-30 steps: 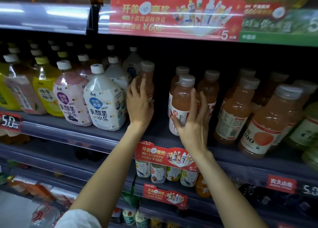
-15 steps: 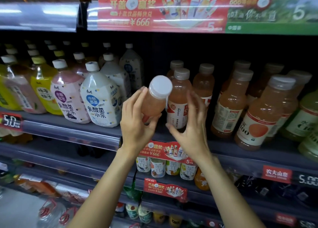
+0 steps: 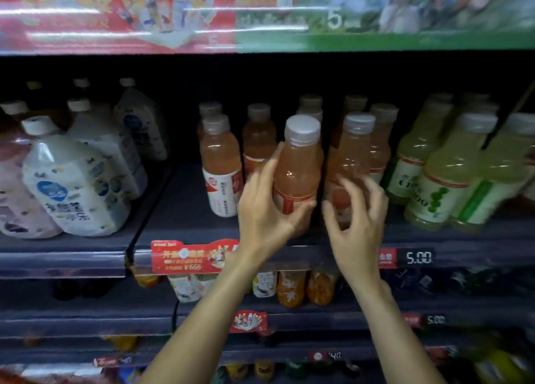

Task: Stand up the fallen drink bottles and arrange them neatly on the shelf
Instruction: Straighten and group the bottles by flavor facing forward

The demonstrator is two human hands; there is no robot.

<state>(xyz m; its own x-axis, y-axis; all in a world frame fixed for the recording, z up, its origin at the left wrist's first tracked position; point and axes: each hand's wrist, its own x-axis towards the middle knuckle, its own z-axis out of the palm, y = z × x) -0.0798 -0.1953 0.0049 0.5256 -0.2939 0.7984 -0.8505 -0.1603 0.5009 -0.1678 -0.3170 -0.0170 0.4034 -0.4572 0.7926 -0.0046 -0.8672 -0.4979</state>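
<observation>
A person's left hand [image 3: 267,209] grips an upright orange drink bottle [image 3: 296,175] near the front edge of the shelf [image 3: 179,233], thumb and fingers wrapped round its lower half. The right hand [image 3: 357,224] hovers just beside it, fingers loosely curled in front of a second orange bottle [image 3: 351,157], holding nothing. More orange bottles [image 3: 221,166] stand behind; white bottles [image 3: 72,186] crowd the shelf's left end, green ones [image 3: 451,180] lean at its right. A 5.00 price tag [image 3: 418,257] marks the front edge.
</observation>
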